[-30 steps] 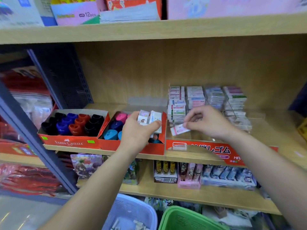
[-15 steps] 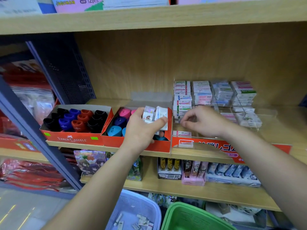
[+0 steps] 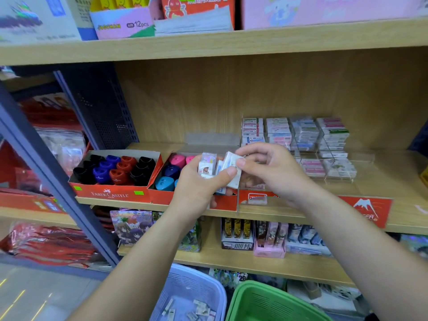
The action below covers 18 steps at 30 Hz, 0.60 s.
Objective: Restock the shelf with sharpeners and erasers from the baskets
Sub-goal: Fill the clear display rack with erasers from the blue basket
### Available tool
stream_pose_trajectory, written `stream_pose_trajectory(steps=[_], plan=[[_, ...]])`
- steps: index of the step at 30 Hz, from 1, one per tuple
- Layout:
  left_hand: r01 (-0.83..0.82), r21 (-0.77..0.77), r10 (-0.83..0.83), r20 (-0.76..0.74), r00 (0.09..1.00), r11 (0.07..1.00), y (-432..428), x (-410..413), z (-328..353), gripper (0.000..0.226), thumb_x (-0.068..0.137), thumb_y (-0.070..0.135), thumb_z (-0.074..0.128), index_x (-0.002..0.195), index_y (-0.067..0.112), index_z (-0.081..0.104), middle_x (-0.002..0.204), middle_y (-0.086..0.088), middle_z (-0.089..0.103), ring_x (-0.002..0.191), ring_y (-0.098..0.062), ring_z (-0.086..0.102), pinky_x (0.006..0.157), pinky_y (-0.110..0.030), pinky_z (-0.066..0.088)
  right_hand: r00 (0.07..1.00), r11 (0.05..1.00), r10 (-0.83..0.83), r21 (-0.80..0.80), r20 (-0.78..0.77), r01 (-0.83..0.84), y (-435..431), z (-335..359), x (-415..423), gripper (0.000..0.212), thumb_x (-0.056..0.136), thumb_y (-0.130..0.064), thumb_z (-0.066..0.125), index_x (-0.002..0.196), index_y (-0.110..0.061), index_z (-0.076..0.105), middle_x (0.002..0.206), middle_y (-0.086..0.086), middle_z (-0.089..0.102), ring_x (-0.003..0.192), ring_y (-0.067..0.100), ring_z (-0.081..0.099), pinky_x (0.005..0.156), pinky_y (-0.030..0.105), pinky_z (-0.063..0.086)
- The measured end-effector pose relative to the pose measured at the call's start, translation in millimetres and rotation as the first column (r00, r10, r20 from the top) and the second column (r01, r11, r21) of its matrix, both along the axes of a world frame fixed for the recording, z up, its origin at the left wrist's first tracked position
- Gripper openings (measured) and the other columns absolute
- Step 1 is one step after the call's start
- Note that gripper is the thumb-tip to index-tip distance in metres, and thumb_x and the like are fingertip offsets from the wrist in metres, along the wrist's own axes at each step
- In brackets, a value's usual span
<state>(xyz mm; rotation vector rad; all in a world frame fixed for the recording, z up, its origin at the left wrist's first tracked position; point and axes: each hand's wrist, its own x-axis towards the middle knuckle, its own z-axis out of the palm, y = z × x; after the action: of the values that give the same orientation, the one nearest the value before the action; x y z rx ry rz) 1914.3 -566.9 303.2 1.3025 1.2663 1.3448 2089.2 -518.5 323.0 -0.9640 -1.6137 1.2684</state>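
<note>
My left hand (image 3: 196, 188) gripped a bunch of erasers (image 3: 207, 164) above the front edge of the shelf (image 3: 393, 177); my right hand's (image 3: 273, 172) grip pinched one eraser (image 3: 229, 159) among them.

The left hand (image 3: 196, 188) covers the near right part of the red box (image 3: 162, 198), so only a few of its sharpeners (image 3: 171, 171) show. The lower ends of the erasers (image 3: 209, 164) it grips are buried in the palm, and their print is too blurred to read. The right hand (image 3: 275, 172), pinching one of them, hides the near left part of the eraser stacks (image 3: 301, 133). The right forearm cuts across the red label strip (image 3: 384, 209). The pale basket (image 3: 192, 283) and the green basket (image 3: 261, 304) are cut off by the bottom edge. The bits (image 3: 201, 309) in the pale one are too small to tell. The boxes (image 3: 196, 12) on the top shelf run off the top edge.
</note>
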Motion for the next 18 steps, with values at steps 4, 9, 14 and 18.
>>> stream_pose_trajectory(steps=[4,9,14,18], plan=[[-0.008,-0.005,0.008,0.012,1.0,1.0,-5,3,0,0.04,0.085,0.033,0.078,0.115,0.01,0.064,0.081,-0.007,0.075,0.065,-0.019,0.069,0.044,-0.025,0.041,0.991,0.994,-0.018,-0.113,-0.13,0.003,-10,-5,-2,0.014,0.095,-0.008,0.067,0.109,-0.007,0.065,0.095,0.015,0.075,0.08,0.025,0.075,0.067,0.035,0.063],[-0.059,-0.049,0.061,0.03,0.998,0.997,-3,11,-2,0.03,0.088,0.027,0.079,0.109,0.01,0.067,0.084,-0.01,0.077,0.066,-0.022,0.07,0.054,-0.033,0.048,0.957,0.973,-0.098,-0.23,-0.274,0.034,-20,-18,-4,0.012,0.104,-0.012,0.053,0.11,-0.009,0.062,0.113,0.019,0.067,0.086,0.026,0.075,0.069,0.036,0.063],[-0.082,-0.071,0.081,-0.026,0.996,0.994,-4,21,0,0.022,0.09,0.023,0.077,0.105,0.012,0.066,0.078,-0.006,0.076,0.065,-0.019,0.07,0.044,-0.025,0.042,0.958,0.972,-0.157,-0.208,-0.239,0.108,-26,-21,3,0.012,0.105,-0.017,0.051,0.112,-0.017,0.061,0.112,0.017,0.065,0.069,0.023,0.073,0.055,0.035,0.061],[-0.072,-0.075,0.068,-0.058,0.996,0.995,-5,24,2,0.022,0.091,0.021,0.076,0.106,0.011,0.064,0.078,-0.007,0.076,0.062,-0.017,0.069,0.043,-0.024,0.041,0.965,0.968,-0.216,-0.161,-0.15,0.191,-22,-21,17,0.006,0.102,-0.015,0.058,0.106,-0.014,0.062,0.101,0.012,0.066,0.055,0.014,0.06,0.046,0.027,0.05]])
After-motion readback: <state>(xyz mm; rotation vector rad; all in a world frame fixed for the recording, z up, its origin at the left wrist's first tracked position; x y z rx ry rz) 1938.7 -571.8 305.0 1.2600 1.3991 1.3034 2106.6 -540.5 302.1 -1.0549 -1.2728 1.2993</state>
